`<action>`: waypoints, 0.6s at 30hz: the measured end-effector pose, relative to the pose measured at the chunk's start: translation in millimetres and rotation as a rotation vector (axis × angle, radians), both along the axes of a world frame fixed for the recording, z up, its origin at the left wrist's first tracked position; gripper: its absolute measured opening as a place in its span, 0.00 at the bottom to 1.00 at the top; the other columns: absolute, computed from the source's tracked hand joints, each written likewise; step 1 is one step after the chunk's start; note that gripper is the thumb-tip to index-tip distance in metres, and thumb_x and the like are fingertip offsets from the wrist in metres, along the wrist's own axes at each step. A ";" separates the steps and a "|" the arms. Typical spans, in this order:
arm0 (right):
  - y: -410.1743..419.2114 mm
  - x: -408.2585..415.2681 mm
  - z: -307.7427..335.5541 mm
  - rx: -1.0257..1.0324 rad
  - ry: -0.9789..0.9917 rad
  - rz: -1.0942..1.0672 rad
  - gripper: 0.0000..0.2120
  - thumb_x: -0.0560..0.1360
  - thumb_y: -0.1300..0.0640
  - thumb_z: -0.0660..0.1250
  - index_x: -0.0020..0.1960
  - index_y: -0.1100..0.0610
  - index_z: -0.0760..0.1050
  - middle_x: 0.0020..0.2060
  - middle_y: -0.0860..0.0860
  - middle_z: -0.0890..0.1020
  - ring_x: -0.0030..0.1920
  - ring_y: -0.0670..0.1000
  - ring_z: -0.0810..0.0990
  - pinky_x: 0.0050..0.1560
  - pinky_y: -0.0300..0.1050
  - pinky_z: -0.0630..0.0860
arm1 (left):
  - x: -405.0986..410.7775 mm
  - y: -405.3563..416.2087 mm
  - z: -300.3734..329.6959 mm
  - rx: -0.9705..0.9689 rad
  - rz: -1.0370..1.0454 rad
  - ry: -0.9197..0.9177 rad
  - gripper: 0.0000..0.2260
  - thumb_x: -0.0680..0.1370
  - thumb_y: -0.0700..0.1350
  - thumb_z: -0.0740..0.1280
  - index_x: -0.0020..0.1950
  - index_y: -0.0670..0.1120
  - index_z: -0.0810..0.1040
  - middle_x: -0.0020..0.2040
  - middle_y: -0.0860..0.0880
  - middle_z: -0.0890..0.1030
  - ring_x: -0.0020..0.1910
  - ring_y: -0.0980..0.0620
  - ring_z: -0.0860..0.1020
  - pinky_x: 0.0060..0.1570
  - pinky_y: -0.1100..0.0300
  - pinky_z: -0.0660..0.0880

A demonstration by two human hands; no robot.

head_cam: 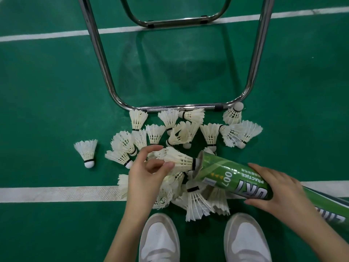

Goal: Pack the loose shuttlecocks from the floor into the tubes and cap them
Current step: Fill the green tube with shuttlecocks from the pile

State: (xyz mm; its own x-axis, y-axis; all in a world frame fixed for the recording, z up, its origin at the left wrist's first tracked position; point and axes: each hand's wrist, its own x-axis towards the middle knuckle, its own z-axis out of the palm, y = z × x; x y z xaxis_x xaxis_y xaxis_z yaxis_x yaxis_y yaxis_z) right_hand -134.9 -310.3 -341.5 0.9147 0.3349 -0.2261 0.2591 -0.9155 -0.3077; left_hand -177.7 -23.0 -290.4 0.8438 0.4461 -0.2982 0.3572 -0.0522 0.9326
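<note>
Landmark = green tube [234, 178]; nearest, white shoes [160, 241] just below it; right hand [279, 191] wraps its body, tilting the mouth left so the left hand [149, 171] can pinch a shuttlecock [177, 159] cork-first into it; loose pile [181, 133] beyond the mouth, reachable w/o shifting; chair frame [181, 107] hems the far edge.

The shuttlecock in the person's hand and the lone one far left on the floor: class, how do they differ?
The held shuttlecock lies sideways, cork entering the green tube, pinched by the left hand. The lone shuttlecock rests untouched on the floor, cork toward the camera, apart from the pile. Both are white-feathered with a black band.
</note>
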 end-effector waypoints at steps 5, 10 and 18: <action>7.9 -5.0 0.6 0.023 -0.033 0.024 0.45 0.53 0.38 0.78 0.67 0.47 0.67 0.54 0.50 0.80 0.52 0.57 0.78 0.53 0.56 0.70 | -1.2 -8.0 -4.4 -0.029 -0.021 0.024 0.14 0.71 0.38 0.73 0.51 0.53 0.76 0.33 0.49 0.83 0.34 0.58 0.80 0.39 0.70 0.74; 15.6 -8.7 -1.1 0.035 -0.087 0.048 0.46 0.53 0.34 0.75 0.67 0.45 0.64 0.54 0.49 0.80 0.51 0.56 0.79 0.51 0.54 0.71 | -3.5 -14.4 -6.8 -0.107 -0.061 0.047 0.15 0.72 0.39 0.71 0.55 0.53 0.75 0.34 0.52 0.84 0.35 0.59 0.80 0.38 0.73 0.72; 21.4 -10.5 -0.2 0.036 -0.075 0.047 0.46 0.53 0.38 0.78 0.67 0.45 0.64 0.55 0.49 0.80 0.52 0.56 0.78 0.52 0.55 0.71 | -8.1 -23.0 -9.3 -0.225 -0.127 0.028 0.20 0.67 0.46 0.72 0.57 0.55 0.73 0.37 0.47 0.84 0.39 0.56 0.81 0.38 0.69 0.75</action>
State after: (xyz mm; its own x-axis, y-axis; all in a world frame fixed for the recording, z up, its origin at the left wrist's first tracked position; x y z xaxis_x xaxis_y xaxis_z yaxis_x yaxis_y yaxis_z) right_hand -145.5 -288.9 -341.8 0.9118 0.3844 -0.1445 0.3251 -0.8906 -0.3180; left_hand -185.8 -46.0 -299.7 0.8788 0.2565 -0.4024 0.3872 0.1095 0.9155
